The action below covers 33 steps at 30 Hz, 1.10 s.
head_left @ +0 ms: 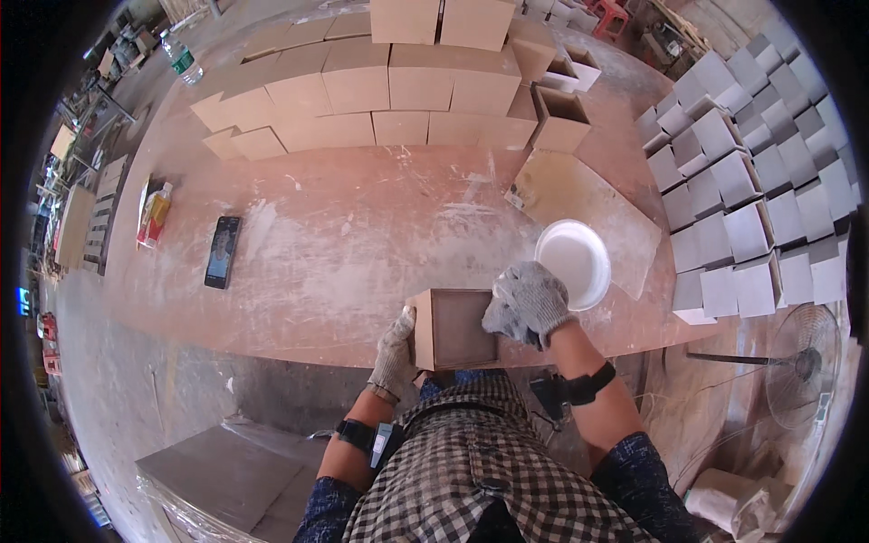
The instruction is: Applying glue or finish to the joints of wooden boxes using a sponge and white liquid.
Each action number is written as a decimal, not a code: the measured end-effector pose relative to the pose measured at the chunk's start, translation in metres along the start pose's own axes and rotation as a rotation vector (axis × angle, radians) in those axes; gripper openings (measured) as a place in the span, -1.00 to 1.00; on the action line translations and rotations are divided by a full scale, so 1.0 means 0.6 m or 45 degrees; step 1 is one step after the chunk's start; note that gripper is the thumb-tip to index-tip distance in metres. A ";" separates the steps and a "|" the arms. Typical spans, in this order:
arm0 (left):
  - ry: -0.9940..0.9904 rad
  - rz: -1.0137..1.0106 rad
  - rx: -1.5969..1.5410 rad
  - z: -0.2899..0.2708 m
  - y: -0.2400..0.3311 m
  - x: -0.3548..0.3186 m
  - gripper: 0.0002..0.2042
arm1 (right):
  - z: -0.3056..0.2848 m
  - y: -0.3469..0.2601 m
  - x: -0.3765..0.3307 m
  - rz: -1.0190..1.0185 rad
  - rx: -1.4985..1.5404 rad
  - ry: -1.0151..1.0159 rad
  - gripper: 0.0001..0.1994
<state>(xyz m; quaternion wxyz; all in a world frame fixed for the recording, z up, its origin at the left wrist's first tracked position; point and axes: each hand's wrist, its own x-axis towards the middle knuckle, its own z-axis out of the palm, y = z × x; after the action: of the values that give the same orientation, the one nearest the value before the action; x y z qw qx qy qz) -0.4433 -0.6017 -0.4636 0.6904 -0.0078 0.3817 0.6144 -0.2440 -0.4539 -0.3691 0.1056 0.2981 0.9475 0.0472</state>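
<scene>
I'm watching the left hand (395,353) gripping the open box (463,328) by its left side, fingers partly hidden; the right hand (532,303) is resting, fingers bent, at its right edge, and I cannot tell what they're pinching. The box is sitting at the six o'clock edge of the table (308,308). A white bucket (606,262) is crowding two o'clock; tabletop is stretching toward stacked boxes (358,86) at twelve

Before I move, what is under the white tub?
A stained board shows on the far and right sides of the white tub, apparently running under it, over the reddish table. The tub hides what lies directly beneath.
</scene>
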 end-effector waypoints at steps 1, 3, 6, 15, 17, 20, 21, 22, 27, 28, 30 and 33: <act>-0.007 0.001 -0.002 0.007 0.004 -0.005 -0.54 | -0.022 0.002 0.018 -0.014 0.014 -0.221 -0.77; 0.024 0.010 0.007 0.022 0.012 -0.015 -0.57 | -0.081 -0.022 0.022 0.098 0.108 -0.271 -0.77; 0.072 0.041 0.013 0.011 0.006 -0.009 -0.61 | -0.097 -0.050 0.025 0.290 0.246 -0.315 -0.74; 0.124 0.099 0.099 0.027 0.016 -0.015 -0.72 | -0.116 -0.125 0.061 0.409 0.861 0.250 -0.84; 0.140 0.096 0.094 0.029 0.018 -0.015 -0.73 | -0.094 -0.106 0.049 0.226 1.021 0.318 -0.82; 0.165 0.108 0.058 0.013 0.013 -0.009 -0.73 | -0.062 -0.060 0.008 -0.087 1.345 0.375 -0.81; 0.161 0.118 0.038 0.011 0.009 -0.004 -0.73 | -0.059 -0.044 -0.006 -0.199 1.510 0.372 -0.81; 0.164 0.124 0.025 0.009 0.007 0.000 -0.73 | -0.060 -0.034 -0.017 -0.209 1.503 0.362 -0.81; 0.139 0.082 0.050 0.003 0.010 -0.004 -0.72 | -0.028 -0.022 -0.030 0.396 0.835 0.342 -0.79; 0.136 0.082 0.053 0.004 0.008 -0.002 -0.72 | -0.030 -0.025 -0.022 0.400 0.834 0.345 -0.79; 0.133 0.098 0.069 0.002 0.004 0.003 -0.71 | -0.048 -0.042 0.019 0.234 0.383 0.070 -0.77; 0.075 0.106 0.129 -0.006 0.003 0.002 -0.69 | -0.081 -0.063 0.052 0.133 0.332 -0.024 -0.82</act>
<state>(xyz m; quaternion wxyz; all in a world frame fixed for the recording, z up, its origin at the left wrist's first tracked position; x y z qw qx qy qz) -0.4470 -0.6018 -0.4662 0.6522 0.0251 0.4323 0.6221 -0.3012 -0.4679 -0.3330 0.0722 0.3587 0.9278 -0.0736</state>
